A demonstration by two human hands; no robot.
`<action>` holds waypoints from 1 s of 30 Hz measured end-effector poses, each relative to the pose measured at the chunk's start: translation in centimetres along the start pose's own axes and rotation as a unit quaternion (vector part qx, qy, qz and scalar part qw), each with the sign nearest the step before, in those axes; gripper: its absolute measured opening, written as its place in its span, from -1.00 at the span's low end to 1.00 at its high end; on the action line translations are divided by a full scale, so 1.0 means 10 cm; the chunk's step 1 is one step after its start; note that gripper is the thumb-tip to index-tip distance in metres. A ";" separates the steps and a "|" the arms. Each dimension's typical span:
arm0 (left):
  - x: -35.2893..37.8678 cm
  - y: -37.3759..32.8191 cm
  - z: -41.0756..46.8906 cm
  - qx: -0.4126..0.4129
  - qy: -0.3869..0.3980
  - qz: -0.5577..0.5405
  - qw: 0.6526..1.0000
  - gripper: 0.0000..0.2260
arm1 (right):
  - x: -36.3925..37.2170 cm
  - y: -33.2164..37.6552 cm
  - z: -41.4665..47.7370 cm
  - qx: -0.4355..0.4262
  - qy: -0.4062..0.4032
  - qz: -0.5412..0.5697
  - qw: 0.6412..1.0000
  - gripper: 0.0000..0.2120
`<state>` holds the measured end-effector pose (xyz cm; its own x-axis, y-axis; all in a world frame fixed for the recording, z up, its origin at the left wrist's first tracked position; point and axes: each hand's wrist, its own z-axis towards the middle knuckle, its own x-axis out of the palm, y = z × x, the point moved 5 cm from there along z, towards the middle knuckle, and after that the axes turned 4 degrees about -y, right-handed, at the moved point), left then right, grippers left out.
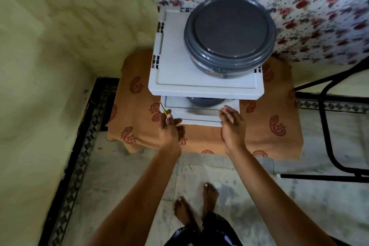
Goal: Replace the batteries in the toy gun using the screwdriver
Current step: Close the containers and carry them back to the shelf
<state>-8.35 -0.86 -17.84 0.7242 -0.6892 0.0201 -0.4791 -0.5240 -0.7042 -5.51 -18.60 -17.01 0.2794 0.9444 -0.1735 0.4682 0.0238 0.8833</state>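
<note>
At drawer (199, 115) front edge: left hand (169, 130) pinches thin screwdriver (163, 109), right hand (232, 124) open, empty; should push drawer squarely.

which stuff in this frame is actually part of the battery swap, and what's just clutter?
Job-related:
- screwdriver, thin, held in the left hand
- white drawer unit, lower drawer open, right hand at its front

No toy gun or batteries visible.

Lying about:
- grey lidded container
- paisley cloth
- black metal frame

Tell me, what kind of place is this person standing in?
Likely a room in a home: a white plastic drawer unit on a low stand draped in printed cloth, a floral curtain behind, and a worn tiled floor.
</note>
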 end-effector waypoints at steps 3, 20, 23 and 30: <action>-0.24 -0.01 -0.28 0.008 -0.014 0.024 1.000 -0.81 | -0.06 0.24 -0.35 -0.048 -0.001 0.028 0.998 -0.75; 0.28 -1.73 -0.70 0.302 -0.069 0.242 0.919 -0.83 | 0.06 2.00 -0.18 -0.410 0.017 -0.398 0.820 -0.31; 0.45 -1.84 -0.59 0.348 -0.075 0.354 0.865 -0.83 | 0.15 1.87 -0.01 -0.407 0.042 -0.482 0.774 -0.16; 0.65 -1.81 -0.27 0.360 -0.093 0.558 0.742 -0.86 | 0.28 1.78 0.02 -0.410 0.003 -0.512 0.755 -0.26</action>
<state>3.64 2.78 -3.03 0.1638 -0.3777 -0.9113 -0.4919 0.7695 -0.4073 3.78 -15.61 -1.82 0.1173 0.2947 -0.9484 -0.2404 0.9350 0.2608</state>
